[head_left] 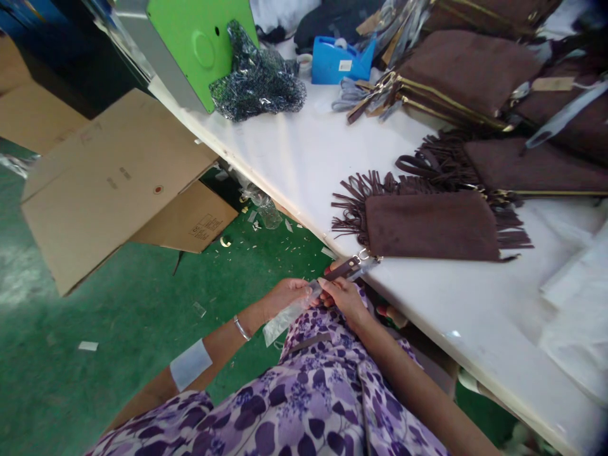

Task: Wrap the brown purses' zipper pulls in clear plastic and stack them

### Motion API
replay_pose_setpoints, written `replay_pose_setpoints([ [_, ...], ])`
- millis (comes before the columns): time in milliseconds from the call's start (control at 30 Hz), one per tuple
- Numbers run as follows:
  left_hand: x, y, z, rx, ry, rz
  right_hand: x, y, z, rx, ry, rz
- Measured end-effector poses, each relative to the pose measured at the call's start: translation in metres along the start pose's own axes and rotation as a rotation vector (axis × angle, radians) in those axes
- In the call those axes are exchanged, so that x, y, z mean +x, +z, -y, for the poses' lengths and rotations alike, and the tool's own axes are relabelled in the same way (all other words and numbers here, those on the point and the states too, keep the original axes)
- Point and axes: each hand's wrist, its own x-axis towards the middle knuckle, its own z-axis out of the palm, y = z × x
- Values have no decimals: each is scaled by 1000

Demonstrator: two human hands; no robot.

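Note:
At the table's edge, my left hand (286, 297) is closed on a clear plastic sleeve (279, 325), whose loose end hangs down past the fingers. Right beside it, my right hand (345, 300) pinches a dark brown wrist strap (342, 269) where the strap meets the plastic. How far the strap sits inside the sleeve is hidden by my fingers. A metal clasp (363, 254) joins the strap to a brown fringed clutch bag (430, 225) lying flat on the white table (294, 164).
More brown bags (470, 76) with gold zips pile up at the back right. A blue container (335, 60), a black speckled plastic bag (259, 85) and a green-faced machine (190, 38) stand farther back. Cardboard boxes (114, 171) lie left, over a scrap-strewn green floor (142, 354).

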Motion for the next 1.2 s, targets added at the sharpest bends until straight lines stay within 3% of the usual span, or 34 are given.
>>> replay_pose_setpoints([
  [133, 12, 8, -4, 16, -15, 20, -5, -5, -4, -34, 6, 57],
  [233, 20, 13, -11, 47, -36, 30, -28, -21, 7, -222, -67, 72],
  [300, 24, 16, -18, 58, -56, 35, -48, -36, 22, -463, -196, 5],
  [433, 31, 19, -25, 61, -62, 70, -64, -61, 52, -875, -568, -285],
  [533, 30, 15, -24, 92, -79, 68, -49, -69, 61, -1117, -721, -286],
  [633, 19, 7, -22, 167, -101, 25, -32, -69, 56, -1300, -675, -277],
  [833, 5, 0, -18, 141, -113, -50, -24, -62, 40, -1337, -623, -287],
  [1200, 60, 36, -31, 38, 5, 66, -24, -66, 44, -1234, -576, -249],
])
